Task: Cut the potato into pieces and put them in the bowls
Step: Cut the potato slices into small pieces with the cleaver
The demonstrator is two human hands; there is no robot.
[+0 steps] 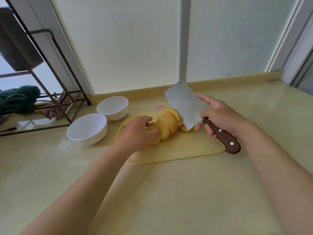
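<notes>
- Your potato [167,123] lies cut into pale yellow rounds, leaning together in a row on the cutting board [177,150].
- Left of it, your near white bowl [88,138] and far white bowl [116,116] stand upright, just beside each other.

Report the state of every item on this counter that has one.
potato, sliced into rounds, leaning in a row on the cutting board
cleaver, gripped by right hand, blade tilted at the slices' right end
near bowl, upright, empty
far bowl, upright, empty
left hand, curled on the slices' left end
cutting board, flat on counter

Bare forearms, bare left hand [138,132] and right hand [220,116].
</notes>
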